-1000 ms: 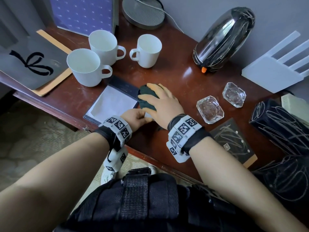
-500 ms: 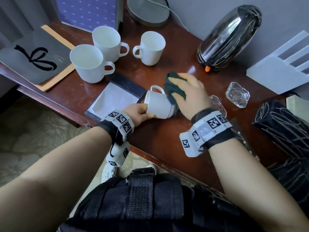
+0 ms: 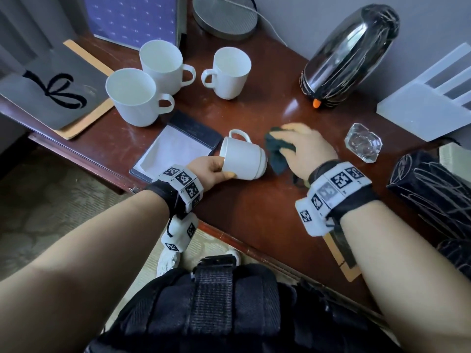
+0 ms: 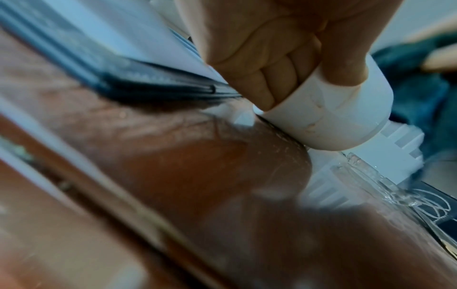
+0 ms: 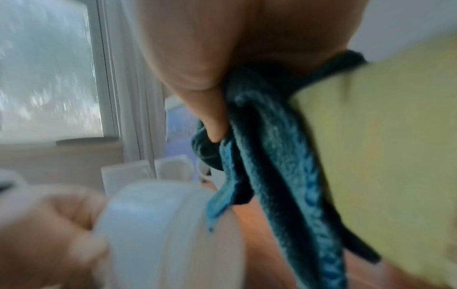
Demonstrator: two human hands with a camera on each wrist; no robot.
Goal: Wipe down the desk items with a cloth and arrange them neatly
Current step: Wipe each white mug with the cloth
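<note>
My left hand [image 3: 216, 169] grips a small white cup [image 3: 243, 160] at its rim, with the cup tipped on its side low over the brown desk [image 3: 254, 212], base pointing right and handle up. In the left wrist view the thumb lies on the cup's [image 4: 329, 117] outer wall and the fingers curl inside. Just right of the cup's base, my right hand [image 3: 303, 149] holds a bunched dark teal cloth [image 3: 277, 154]. In the right wrist view the cloth [image 5: 267, 152] hangs from the thumb's pinch, close to the cup [image 5: 158, 230].
Three white mugs [image 3: 137, 98] [image 3: 163, 64] [image 3: 229, 71] stand at the back left. A notepad in a dark holder [image 3: 178, 149] lies by the cup. A shiny kettle [image 3: 349, 54], a glass dish [image 3: 363, 143], a white rack [image 3: 423, 105] and black wrapped items [image 3: 433, 194] fill the right side.
My right hand lifted off the cup with the cloth and moved right, uncovering it. My left hand now holds the cup tipped on its side.
</note>
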